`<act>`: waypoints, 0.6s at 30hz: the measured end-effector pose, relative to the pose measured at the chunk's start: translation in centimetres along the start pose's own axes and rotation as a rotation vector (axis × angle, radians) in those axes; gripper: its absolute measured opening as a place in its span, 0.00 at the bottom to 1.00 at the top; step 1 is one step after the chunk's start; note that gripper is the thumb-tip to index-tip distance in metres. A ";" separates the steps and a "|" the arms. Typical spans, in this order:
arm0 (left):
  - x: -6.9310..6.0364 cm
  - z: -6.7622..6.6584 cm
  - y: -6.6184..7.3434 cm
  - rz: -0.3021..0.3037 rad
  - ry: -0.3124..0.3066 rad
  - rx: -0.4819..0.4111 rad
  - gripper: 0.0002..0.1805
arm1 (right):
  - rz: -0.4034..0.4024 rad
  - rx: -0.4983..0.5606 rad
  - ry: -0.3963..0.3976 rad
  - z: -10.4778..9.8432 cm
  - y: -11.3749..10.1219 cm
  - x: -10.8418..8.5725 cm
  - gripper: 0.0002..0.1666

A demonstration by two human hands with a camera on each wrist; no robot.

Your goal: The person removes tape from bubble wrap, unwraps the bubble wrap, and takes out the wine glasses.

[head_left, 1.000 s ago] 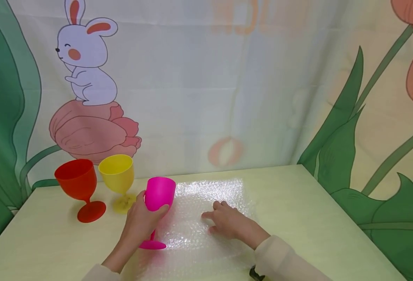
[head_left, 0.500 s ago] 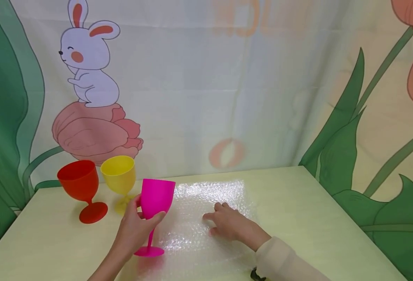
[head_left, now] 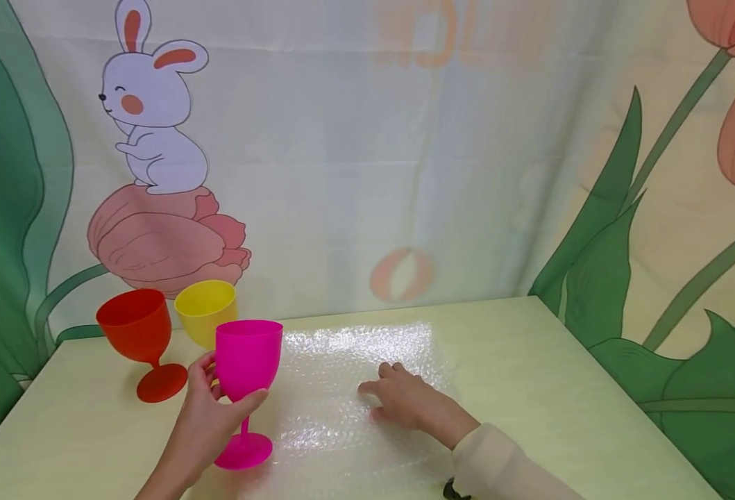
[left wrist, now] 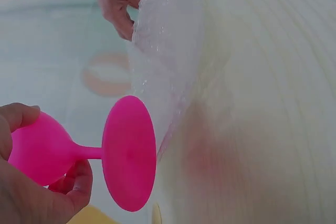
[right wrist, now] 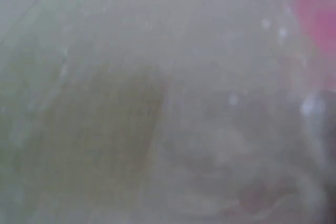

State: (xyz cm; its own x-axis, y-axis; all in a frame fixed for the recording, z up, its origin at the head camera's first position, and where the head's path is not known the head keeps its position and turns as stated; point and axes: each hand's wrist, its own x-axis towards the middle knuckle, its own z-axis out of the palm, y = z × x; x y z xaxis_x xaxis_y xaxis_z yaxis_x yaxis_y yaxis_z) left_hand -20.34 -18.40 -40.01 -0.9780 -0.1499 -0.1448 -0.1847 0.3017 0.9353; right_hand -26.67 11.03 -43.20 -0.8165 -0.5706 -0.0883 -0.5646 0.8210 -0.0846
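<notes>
My left hand (head_left: 207, 417) grips a bright pink plastic goblet (head_left: 248, 357) around the lower bowl, thumb in front and fingers behind. The goblet is upright, and the left wrist view shows its round foot (left wrist: 129, 153) raised above the table. To its right lies a clear sheet of bubble wrap (head_left: 336, 434). My right hand (head_left: 404, 396) is on the wrap, seeming to pinch it between thumb and fingers; the thumb tip looks partly covered by film. In the left wrist view the wrap (left wrist: 165, 51) bulges up from the table by that hand. The right wrist view is blurred by film.
A red goblet (head_left: 134, 326) stands at the back left of the pale table (head_left: 517, 389). Beside it is a yellow goblet (head_left: 205, 312), its lower part hidden by the pink one and my left hand. A printed cloth backdrop (head_left: 317, 173) rises behind the table.
The left hand has carried the pink goblet leftward and turned it from tilted to nearly upright, now covering part of the yellow goblet. The right hand stays in place on the bubble wrap.
</notes>
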 end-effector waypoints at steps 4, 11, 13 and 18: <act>-0.1 -0.9 -0.3 -0.014 0.018 -0.013 0.66 | 0.004 0.002 -0.002 0.1 -0.1 0.1 0.24; -0.1 -2.0 -0.6 -0.020 0.055 0.015 0.67 | 0.009 -0.005 0.001 0.1 -0.3 0.0 0.24; -0.2 -2.3 -0.7 -0.019 0.064 0.033 0.66 | 0.011 -0.008 0.004 0.1 -0.3 0.0 0.24; -0.4 -3.2 -1.3 -0.009 0.118 0.058 0.66 | 0.011 -0.004 0.013 0.2 -0.3 0.0 0.24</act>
State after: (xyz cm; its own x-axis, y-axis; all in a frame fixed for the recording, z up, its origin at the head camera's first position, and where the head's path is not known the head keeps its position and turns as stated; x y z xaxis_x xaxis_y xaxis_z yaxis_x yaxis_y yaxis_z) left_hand -19.39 -21.77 -40.13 -0.9589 -0.2614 -0.1106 -0.2018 0.3536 0.9134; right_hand -26.45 10.77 -43.37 -0.8243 -0.5610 -0.0763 -0.5558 0.8275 -0.0796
